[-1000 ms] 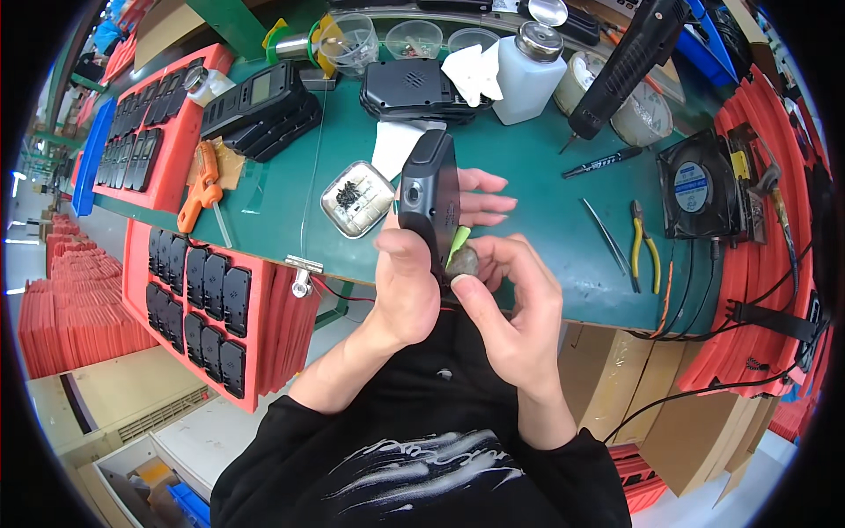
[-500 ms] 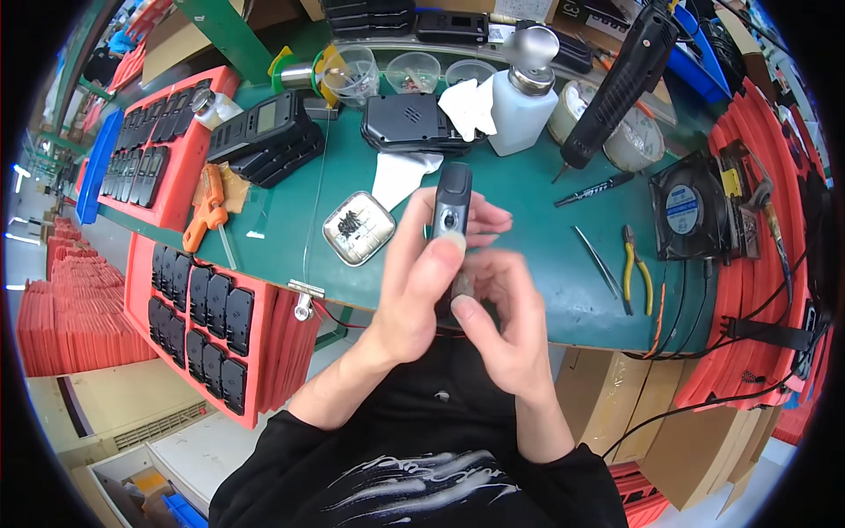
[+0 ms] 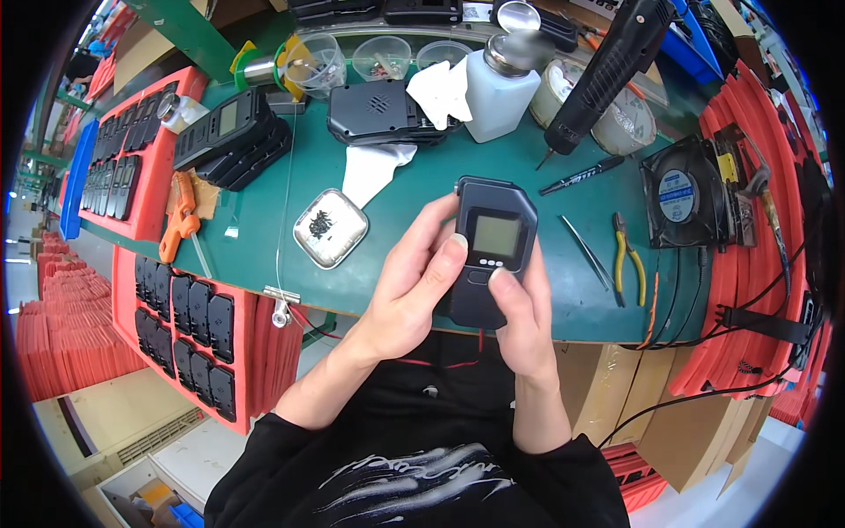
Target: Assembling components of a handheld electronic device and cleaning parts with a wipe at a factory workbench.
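A black handheld device (image 3: pixel 487 283) with a small greyish screen and a row of pale buttons is held over the front edge of the green bench, its screen side facing up. My left hand (image 3: pixel 414 286) grips its left side, thumb along the edge near the screen. Wrapped round the lower right side, my right hand (image 3: pixel 525 321) has its thumb on the front below the buttons. A square tin (image 3: pixel 331 229) holding small black parts lies left of the hands. Tweezers (image 3: pixel 586 253) and yellow-handled pliers (image 3: pixel 628 260) lie to the right.
Stacked devices (image 3: pixel 231 139), an orange glue gun (image 3: pixel 180 216) and red foam trays (image 3: pixel 251 334) are on the left. A white-blue bottle (image 3: pixel 500 92) stands behind, near a black electric screwdriver (image 3: pixel 607 79). A black fan (image 3: pixel 682 195) and cables sit at right.
The device has turned from edge-on to screen side up. My right hand has closed round its right side, with the thumb on the front. The whole view has shifted slightly.
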`<state>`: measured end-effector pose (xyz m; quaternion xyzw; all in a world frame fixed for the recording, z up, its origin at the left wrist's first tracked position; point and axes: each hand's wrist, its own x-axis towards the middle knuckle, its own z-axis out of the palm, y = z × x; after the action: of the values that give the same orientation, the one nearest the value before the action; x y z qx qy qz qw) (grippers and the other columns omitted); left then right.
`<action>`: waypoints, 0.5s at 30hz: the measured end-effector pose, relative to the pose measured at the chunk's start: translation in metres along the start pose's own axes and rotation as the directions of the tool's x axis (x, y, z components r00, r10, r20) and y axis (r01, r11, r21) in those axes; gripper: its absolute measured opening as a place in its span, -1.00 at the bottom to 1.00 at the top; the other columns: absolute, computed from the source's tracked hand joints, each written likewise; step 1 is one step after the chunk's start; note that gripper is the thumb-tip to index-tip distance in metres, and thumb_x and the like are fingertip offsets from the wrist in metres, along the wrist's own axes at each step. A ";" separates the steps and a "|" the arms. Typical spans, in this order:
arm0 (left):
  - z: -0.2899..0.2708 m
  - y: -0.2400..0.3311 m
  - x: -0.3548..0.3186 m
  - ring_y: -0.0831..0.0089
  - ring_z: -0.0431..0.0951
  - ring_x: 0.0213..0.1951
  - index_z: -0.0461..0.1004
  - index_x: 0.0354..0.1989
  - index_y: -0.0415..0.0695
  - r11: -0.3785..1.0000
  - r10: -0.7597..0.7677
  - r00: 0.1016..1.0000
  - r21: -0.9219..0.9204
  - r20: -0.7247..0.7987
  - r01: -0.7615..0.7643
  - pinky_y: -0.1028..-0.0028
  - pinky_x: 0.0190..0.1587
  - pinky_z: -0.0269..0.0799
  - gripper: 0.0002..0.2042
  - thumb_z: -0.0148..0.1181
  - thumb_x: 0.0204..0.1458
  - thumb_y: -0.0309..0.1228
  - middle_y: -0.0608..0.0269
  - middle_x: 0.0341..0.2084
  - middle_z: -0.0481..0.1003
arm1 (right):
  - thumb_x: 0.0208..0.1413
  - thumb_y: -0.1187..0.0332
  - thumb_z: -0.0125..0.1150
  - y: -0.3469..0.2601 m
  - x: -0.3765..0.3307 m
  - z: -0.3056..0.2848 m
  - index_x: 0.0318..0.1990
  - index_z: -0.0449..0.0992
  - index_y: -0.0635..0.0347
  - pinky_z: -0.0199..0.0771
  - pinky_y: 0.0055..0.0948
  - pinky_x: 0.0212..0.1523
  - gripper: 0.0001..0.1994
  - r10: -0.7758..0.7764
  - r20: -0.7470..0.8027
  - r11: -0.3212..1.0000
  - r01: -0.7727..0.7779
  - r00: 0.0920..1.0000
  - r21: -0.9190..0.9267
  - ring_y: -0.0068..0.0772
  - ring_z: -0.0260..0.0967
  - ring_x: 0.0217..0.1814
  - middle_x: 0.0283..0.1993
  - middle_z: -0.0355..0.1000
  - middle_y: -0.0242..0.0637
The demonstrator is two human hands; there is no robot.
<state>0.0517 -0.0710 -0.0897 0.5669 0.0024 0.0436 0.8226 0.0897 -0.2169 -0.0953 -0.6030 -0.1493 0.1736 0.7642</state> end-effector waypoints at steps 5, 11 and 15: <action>-0.005 -0.012 -0.001 0.50 0.33 0.15 0.06 0.38 -0.34 1.000 -0.006 1.000 0.010 0.014 0.006 0.48 0.23 0.19 -0.48 -0.10 0.39 -0.26 0.15 0.14 0.37 | 0.29 0.35 -0.02 0.003 -0.004 -0.005 0.22 0.19 0.38 0.31 -0.44 0.09 -0.58 -0.021 0.035 1.000 0.022 0.999 -0.010 -0.46 0.30 0.02 0.01 0.37 -0.19; -0.003 -0.013 -0.003 0.42 0.28 0.23 0.02 0.39 -0.40 1.000 0.018 1.000 0.023 0.013 -0.018 0.44 0.29 0.13 -0.46 -0.13 0.39 -0.27 0.09 0.22 0.29 | 0.28 0.36 -0.02 0.002 -0.003 -0.005 0.23 0.18 0.40 0.27 -0.42 0.16 -0.57 -0.040 0.065 0.997 0.044 0.997 -0.066 -0.43 0.28 0.07 0.04 0.35 -0.16; -0.005 -0.015 -0.003 0.39 0.27 0.27 -0.01 0.41 -0.41 1.000 0.025 0.999 0.015 0.039 -0.025 0.43 0.31 0.12 -0.44 -0.13 0.39 -0.26 0.06 0.25 0.27 | 0.24 0.23 0.03 0.004 -0.005 -0.003 0.32 0.16 0.41 0.30 -0.45 0.17 -0.42 -0.005 0.019 0.998 0.006 1.000 -0.054 -0.45 0.30 0.15 0.14 0.34 -0.20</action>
<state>0.0500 -0.0723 -0.1056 0.5741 -0.0202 0.0430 0.8174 0.0868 -0.2210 -0.1003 -0.6215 -0.1631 0.1730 0.7465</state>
